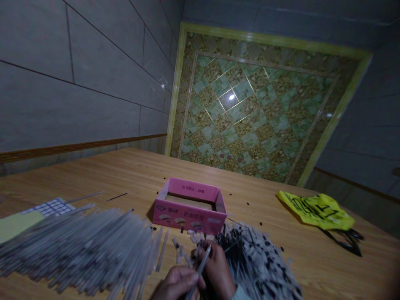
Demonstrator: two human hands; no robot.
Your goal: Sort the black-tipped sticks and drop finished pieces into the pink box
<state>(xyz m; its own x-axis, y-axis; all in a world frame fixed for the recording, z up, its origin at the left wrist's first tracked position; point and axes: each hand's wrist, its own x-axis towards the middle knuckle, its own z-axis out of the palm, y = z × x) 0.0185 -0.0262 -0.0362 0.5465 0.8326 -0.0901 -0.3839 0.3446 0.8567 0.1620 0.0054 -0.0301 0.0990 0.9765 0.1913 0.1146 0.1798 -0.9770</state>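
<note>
My left hand (183,280) is closed on a thin, translucent plastic tube (204,260), which slants up and to the right between both hands. Beside it, my right hand (216,260) is closed with its fingertips near the tube's upper part; whatever it pinches is blurred and hidden. Small whitish pieces (178,249) lie just past my fingers. To the left spreads a large heap of similar clear tubes (84,246). Against my right hand's outer side rests a pile of thin sticks with white and black ends (262,258).
A pink open cardboard box (190,216) stands beyond my hands. A yellow bag with black handles (315,210) lies at the right. A checked cloth or paper (51,207) is at the far left. Small black bits dot the wooden table (131,166), which meets tiled walls.
</note>
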